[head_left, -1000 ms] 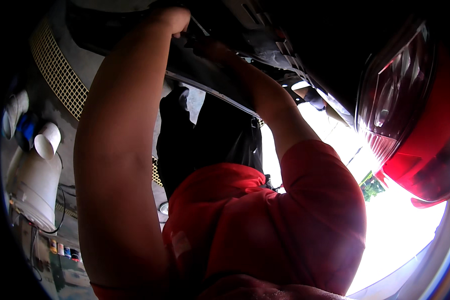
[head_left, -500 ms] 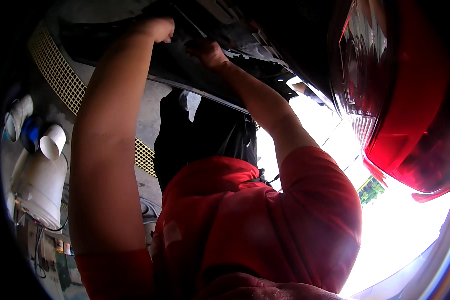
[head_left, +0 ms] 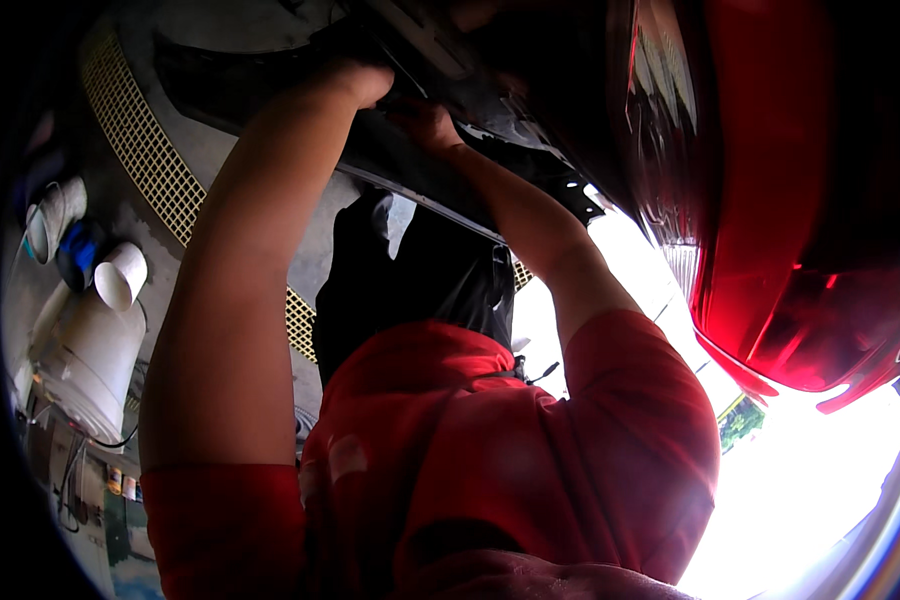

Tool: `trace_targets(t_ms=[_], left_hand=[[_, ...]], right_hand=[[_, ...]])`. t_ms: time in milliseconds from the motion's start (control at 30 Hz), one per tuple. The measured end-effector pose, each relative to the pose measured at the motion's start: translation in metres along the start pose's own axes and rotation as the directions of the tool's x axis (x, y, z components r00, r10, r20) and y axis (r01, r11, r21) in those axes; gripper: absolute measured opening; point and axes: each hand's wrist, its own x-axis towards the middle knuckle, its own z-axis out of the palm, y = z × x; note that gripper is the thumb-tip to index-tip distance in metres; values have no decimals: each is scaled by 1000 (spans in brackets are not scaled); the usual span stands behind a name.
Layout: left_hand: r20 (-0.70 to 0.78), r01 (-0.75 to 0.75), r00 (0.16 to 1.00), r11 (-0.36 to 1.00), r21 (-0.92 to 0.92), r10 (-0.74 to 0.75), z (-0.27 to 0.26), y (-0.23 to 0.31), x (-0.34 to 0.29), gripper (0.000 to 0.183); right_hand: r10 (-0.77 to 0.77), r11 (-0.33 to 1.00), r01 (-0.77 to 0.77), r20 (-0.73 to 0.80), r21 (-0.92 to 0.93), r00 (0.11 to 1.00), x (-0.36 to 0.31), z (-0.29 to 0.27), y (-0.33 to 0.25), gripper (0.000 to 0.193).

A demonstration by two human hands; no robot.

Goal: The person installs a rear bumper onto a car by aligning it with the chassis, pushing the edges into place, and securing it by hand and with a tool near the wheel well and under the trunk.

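Overhead, hands (head_left: 395, 95) on slanting dark underbody panel (head_left: 490, 110).

Lower left of frame, near the rim: a row of small colourful packages or labelled containers (head_left: 120, 484), approx. orange, white and green, standing side by side on what looks like a shelf, just below the big white plastic bucket (head_left: 88, 365). Too small and blurred to tell shapes exactly. No signs or screens visible elsewhere in frame.
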Motion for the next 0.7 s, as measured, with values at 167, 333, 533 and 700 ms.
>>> trace_targets(t_ms=[167,333,533,700], left_hand=[[9,-172,985,966,193,173,1,-7,4,12],[92,-300,953,876,378,287,-3,-7,0,15],[239,-470,872,593,653,428,-14,6,-21,17],[255,-459,887,679,573,384,-12,10,-15,29]], right_hand=[[8,999,-9,-21,-49,1000,-2,2,-8,27],[31,999,-32,-34,-30,999,-2,4,-3,29],[-46,992,33,-99,-121,994,-2,6,16,29],[-126,956,76,-163,-282,979,3,13,10,26]])
